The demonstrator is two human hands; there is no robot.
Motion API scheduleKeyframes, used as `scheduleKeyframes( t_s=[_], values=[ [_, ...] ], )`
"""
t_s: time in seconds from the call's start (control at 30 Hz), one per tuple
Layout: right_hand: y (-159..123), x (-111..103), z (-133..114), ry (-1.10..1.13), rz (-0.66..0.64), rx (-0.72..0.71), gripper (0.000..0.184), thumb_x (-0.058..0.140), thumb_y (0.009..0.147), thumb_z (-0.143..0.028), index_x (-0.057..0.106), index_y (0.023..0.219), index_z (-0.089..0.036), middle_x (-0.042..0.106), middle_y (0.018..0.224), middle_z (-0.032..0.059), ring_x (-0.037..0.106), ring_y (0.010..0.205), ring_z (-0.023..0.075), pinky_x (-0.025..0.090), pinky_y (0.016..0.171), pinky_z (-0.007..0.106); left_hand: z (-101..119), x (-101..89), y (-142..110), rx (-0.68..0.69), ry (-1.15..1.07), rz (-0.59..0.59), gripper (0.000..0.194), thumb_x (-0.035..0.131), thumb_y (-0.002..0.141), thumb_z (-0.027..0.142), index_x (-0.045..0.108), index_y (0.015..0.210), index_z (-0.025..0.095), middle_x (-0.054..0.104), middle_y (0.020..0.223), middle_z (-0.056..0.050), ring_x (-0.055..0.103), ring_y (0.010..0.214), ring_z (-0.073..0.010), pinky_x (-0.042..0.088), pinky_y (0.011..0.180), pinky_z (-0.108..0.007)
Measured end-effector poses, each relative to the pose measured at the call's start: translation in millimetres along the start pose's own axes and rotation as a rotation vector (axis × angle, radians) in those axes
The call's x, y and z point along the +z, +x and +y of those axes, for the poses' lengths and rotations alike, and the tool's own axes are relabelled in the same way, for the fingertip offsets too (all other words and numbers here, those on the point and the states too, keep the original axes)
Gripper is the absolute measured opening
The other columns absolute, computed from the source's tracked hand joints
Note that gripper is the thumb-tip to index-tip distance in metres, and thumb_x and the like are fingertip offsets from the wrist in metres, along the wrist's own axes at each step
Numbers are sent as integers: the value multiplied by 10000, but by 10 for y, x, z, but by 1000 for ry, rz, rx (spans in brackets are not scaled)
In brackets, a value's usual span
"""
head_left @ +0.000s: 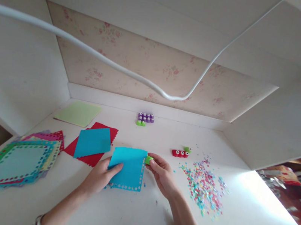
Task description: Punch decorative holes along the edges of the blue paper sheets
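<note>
My left hand (104, 173) grips a blue sheet of paper (127, 169) by its left side, thumb lying on top. Punched holes run along the sheet's right and bottom edges. In my right hand (161, 173) is a small green craft punch (149, 160), pinched between thumb and fingers at the sheet's upper right edge. Just left of my left hand, another blue sheet (93, 143) lies across red paper (111, 136). Small scraps dot the table below the held sheet.
Punched sheets (18, 164) are piled at left, with pale green paper (78, 113) behind. Purple punches (146, 117) and two green ones stand at the back; red punches (180, 153) and a green one (187, 149) sit right, near scattered confetti (206, 190). A white cable (133, 75) hangs across.
</note>
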State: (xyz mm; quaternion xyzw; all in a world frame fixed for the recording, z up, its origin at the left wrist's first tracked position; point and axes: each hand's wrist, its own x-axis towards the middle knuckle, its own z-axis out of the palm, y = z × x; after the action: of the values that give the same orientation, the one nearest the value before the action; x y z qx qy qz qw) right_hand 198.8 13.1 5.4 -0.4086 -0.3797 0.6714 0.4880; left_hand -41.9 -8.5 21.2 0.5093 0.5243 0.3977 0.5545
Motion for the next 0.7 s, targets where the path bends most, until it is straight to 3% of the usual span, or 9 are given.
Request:
scheduleKeyframes(
  t_s=[0.3, 0.6, 0.7],
  values=[
    [22, -29, 72, -101, 80, -59, 393, 836, 714, -375, 726, 1068, -242, 715, 937, 29, 630, 854, 179, 465, 850, 353, -22, -7, -1, -68, 69, -29, 550, 633, 812, 561, 656, 1204, 177, 752, 1049, -115, 713, 800, -283, 540, 557, -294],
    [27, -34, 83, -97, 64, -83, 400, 851, 693, -345, 723, 1058, -240, 711, 903, 17, 624, 845, 170, 463, 806, 318, -8, -7, -6, -46, 77, -55, 517, 618, 835, 549, 658, 1199, 185, 741, 1097, -104, 706, 932, -297, 569, 681, -313],
    [30, -44, 77, -108, 79, -64, 402, 840, 707, -352, 723, 1071, -230, 715, 910, 25, 623, 844, 173, 459, 812, 323, -9, -9, -8, -38, 66, -66, 542, 626, 828, 552, 652, 1225, 184, 737, 1121, -108, 712, 896, -287, 568, 638, -304]
  ],
)
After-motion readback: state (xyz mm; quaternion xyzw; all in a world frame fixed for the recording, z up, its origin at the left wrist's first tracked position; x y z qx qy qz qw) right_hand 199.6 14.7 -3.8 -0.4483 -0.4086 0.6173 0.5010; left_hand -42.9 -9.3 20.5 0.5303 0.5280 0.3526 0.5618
